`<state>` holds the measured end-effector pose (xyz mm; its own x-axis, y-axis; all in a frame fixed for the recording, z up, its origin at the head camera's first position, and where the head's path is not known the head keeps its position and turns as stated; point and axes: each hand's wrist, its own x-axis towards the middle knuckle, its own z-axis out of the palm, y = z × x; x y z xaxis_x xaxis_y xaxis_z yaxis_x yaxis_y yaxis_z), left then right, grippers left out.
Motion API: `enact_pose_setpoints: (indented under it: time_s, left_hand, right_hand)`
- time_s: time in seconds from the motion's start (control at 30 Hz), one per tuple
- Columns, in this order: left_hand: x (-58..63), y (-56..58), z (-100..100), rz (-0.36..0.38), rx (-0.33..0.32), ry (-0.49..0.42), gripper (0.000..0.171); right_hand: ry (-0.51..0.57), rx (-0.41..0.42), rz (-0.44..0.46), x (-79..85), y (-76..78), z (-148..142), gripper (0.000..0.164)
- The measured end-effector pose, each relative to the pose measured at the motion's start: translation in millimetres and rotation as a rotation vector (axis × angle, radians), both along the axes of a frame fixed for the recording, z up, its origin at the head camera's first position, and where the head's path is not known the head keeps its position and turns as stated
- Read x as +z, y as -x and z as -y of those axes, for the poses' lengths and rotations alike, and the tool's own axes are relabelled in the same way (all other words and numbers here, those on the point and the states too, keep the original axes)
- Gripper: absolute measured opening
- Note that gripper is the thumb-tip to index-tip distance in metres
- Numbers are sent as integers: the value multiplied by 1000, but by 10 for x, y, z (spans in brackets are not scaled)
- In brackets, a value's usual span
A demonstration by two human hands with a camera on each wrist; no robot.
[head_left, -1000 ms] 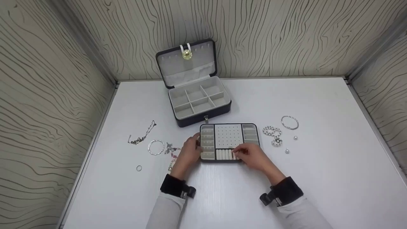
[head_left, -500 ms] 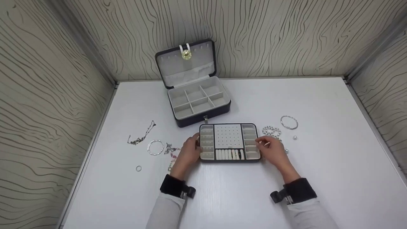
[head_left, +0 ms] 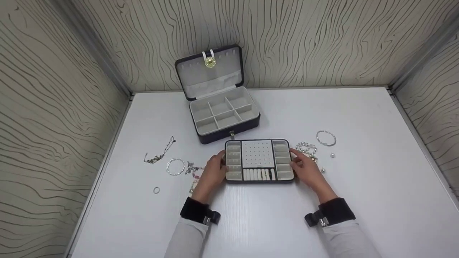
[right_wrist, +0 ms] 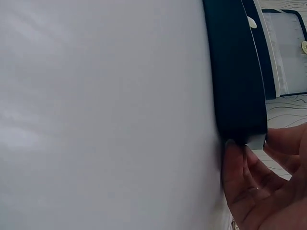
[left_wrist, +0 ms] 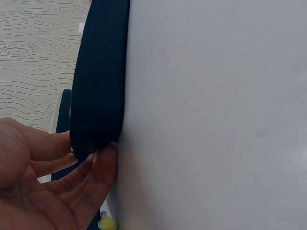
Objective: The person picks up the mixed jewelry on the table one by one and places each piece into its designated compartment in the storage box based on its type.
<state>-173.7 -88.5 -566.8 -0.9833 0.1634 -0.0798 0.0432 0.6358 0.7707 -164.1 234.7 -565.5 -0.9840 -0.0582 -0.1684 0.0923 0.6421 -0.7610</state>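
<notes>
A dark-edged jewelry tray (head_left: 251,181) lies on the table, with small side compartments, a perforated white panel (head_left: 258,154) and a row of ring rolls (head_left: 252,174). Dark and gold bands show among the right-hand rolls, too small to make out. My left hand (head_left: 213,172) grips the tray's left side. At its right side my right hand (head_left: 306,170) holds on, thumb toward the top edge. Both wrist views show thumb and fingers pinching a corner of the dark tray wall (left_wrist: 100,72), the left hand (left_wrist: 53,177) and the right hand (right_wrist: 271,182) alike.
Behind the tray stands an open jewelry box (head_left: 229,132), its lid raised. To the left lie a chain bracelet (head_left: 156,157), a bangle (head_left: 175,167), a small ring (head_left: 156,190) and colored beads (head_left: 195,175). Pearl strands (head_left: 306,147), another bangle (head_left: 326,138) and pearl pieces (head_left: 332,155) lie right.
My right hand has moved right, away from the ring rolls, and now grips the tray's right side. The left hand has stayed at the left side.
</notes>
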Motion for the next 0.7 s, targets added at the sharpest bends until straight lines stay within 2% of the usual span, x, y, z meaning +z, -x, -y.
enact_pose_setpoints:
  time_s: [0.27,0.43,0.57,0.7]
  left_hand:
    - [-26,12,48,-27,-65,-10,58]
    - [25,-44,130,-18,-84,-4,50]
    - [113,-135,304,30,-26,-33,46]
    - [198,-226,567,13,84,-3,42]
  right_hand:
    - [73,3,57,-4,36,-63,53]
    - [126,-13,71,9,36,-59,53]
    - [117,6,75,21,30,-54,53]
    - [122,23,82,20,35,-63,52]
